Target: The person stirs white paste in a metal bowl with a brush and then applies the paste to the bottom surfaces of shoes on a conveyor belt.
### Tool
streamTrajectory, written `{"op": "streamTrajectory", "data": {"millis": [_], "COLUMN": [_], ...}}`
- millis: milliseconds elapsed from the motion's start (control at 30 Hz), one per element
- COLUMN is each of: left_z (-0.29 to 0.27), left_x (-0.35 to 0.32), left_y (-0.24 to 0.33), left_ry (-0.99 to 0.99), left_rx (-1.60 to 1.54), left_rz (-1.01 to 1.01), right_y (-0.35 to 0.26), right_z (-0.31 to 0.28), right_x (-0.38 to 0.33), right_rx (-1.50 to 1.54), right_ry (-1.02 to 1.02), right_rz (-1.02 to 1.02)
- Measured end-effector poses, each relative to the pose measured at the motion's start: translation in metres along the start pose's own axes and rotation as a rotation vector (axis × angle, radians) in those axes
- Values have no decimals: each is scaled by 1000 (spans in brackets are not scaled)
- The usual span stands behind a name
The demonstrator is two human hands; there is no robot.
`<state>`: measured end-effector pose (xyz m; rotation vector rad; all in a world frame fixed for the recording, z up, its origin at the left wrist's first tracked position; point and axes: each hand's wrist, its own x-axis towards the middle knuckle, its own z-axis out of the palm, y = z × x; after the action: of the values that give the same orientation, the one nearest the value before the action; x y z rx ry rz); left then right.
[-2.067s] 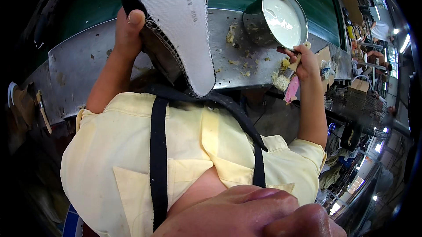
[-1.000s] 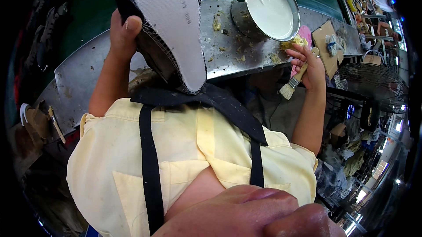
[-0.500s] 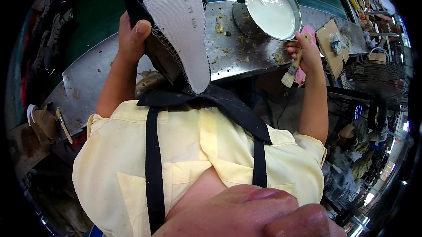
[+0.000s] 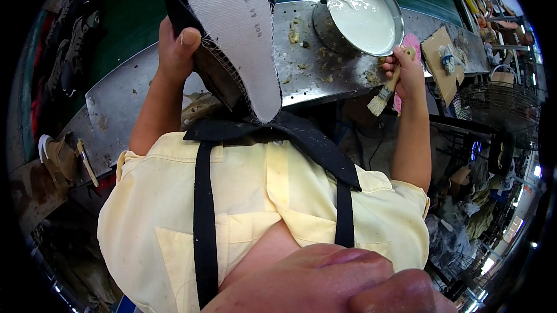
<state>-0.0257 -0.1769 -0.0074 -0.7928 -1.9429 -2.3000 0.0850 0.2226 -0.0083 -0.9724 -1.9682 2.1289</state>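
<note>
My left hand grips the side of a dark shoe upper, its thumb pressed against the edge. The upper is turned bottom up, so its pale, stitched-on sole board faces me. In my right hand is a flat paintbrush, its whitish bristles pointing down and to the left, beyond the bench's near edge. Close to that hand's fingers is the rim of a metal pot holding white liquid; whether they touch it I cannot tell.
A metal bench spotted with dried residue runs across, with a green surface behind it. Near my right hand lie a pink piece and a cardboard sheet. A wire fan stands right; another brush is at left.
The brush's bristles have shifted slightly left. Both hands keep their holds, and the whole view has moved a little.
</note>
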Motion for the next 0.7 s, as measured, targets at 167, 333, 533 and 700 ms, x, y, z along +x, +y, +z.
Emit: {"op": "streamTrajectory", "data": {"millis": [167,333,533,700], "left_z": [1,-2,0,-1], "left_x": [0,0,-1,0], "left_y": [0,-1,0,1], "left_ry": [18,14,27,10], "left_rx": [23,35,5,5], "left_rz": [5,-4,-5,4], "right_y": [4,1,2,3], "right_z": [0,4,2,-5], "right_x": [-1,-6,-6,-12], "right_rx": [-23,-38,-53,-46], "right_ry": [15,33,72,61], "right_rz": [-22,-41,-42,-30]}}
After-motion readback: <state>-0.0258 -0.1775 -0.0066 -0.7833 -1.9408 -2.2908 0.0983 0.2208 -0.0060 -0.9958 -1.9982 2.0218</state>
